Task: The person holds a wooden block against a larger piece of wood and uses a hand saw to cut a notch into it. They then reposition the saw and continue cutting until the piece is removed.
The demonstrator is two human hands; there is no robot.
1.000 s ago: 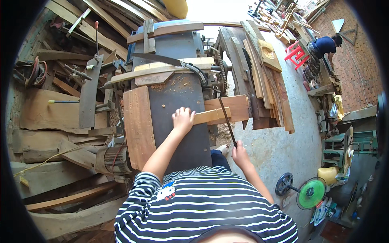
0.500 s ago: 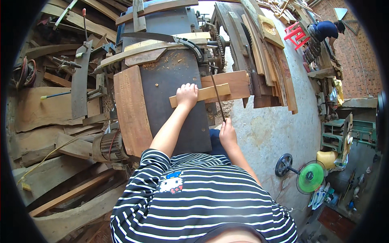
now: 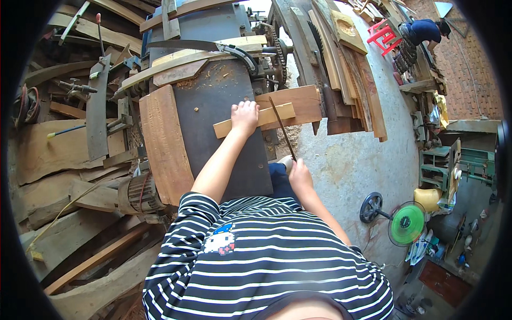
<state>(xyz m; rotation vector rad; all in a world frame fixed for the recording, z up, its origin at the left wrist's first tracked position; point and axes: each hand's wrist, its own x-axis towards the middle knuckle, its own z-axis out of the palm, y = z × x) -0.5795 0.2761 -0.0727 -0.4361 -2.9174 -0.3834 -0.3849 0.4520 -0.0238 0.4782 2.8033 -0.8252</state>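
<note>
In the head view my left hand [image 3: 244,116], fingers curled, presses and holds a narrow light board [image 3: 224,129] lying across the dark metal bed [image 3: 216,165] and a wider brown board [image 3: 305,101] at its right. My right hand [image 3: 300,176] grips a long, thin dark saw [image 3: 282,128], whose blade crosses the narrow board just right of my left hand. Above them a curved folding saw [image 3: 234,50] rests near planks and wood chips. A thick brown board [image 3: 162,144] lies along the bed's left side.
Stacked planks [image 3: 346,85] stand right of the machine. Timber piles [image 3: 64,149] and a motor [image 3: 141,193] fill the left. A green fan [image 3: 406,223] stands lower right. Another person [image 3: 421,32] bends over wood beside a red stool [image 3: 383,34] at upper right.
The whole scene has shifted upward and slightly left in view. My right hand, with the saw, has slid back toward my body over the last half second; my left hand stays on the board.
</note>
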